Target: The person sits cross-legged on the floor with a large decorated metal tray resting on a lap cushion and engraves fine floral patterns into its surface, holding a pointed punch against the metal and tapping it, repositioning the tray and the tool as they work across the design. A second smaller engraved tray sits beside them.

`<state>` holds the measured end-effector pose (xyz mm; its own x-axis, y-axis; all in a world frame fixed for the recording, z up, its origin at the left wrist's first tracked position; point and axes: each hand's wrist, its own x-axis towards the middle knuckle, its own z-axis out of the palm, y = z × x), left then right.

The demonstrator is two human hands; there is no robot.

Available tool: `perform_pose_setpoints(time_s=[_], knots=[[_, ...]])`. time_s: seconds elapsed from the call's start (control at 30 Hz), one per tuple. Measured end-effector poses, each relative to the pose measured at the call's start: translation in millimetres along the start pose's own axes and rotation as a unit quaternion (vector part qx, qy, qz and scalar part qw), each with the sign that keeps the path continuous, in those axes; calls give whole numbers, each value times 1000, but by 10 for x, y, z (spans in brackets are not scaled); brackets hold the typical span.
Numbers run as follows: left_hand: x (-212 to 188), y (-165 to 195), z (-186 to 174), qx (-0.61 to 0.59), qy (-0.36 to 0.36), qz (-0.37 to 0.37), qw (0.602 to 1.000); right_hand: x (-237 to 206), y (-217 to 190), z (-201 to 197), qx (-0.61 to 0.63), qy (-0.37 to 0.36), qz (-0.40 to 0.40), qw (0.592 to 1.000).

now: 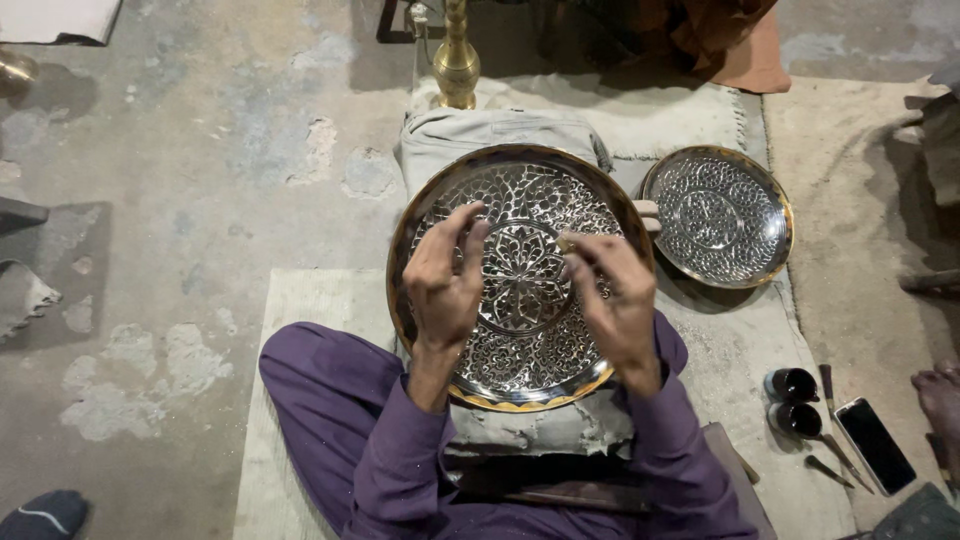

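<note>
big engraved plate (520, 340) sits tilted on a grey cushion (480, 135) in the lap, mid-scene. left hand (445, 280) rests curled on it, right hand (618, 295) pinches a small tool – one slip could scratch the pattern, or the plate slides off.

Dim and soft overall; bright glare on the large engraved plate (520, 345); far corners shadowed; edges slightly warped.

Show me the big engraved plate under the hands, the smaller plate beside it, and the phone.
large engraved plate (525, 345), head view, lower patterned face.
smaller plate (718, 215), head view, its centre.
phone (874, 444), head view, middle of dark screen.
</note>
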<state>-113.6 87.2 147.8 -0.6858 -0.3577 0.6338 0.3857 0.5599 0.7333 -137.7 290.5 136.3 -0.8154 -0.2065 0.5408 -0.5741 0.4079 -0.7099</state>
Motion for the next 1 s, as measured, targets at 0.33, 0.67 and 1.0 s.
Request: perform_pose_setpoints(time_s=[0.33, 0.67, 1.0], knots=[[-428, 403, -551, -1, -268, 58, 962, -291, -321, -147, 262, -88, 47, 960], [-858, 425, -582, -6, -247, 29, 969, -514, -256, -232, 203, -52, 79, 975], [-997, 453, -742, -50, -175, -189, 965, -726, -480, -117, 171, -76, 165, 968]])
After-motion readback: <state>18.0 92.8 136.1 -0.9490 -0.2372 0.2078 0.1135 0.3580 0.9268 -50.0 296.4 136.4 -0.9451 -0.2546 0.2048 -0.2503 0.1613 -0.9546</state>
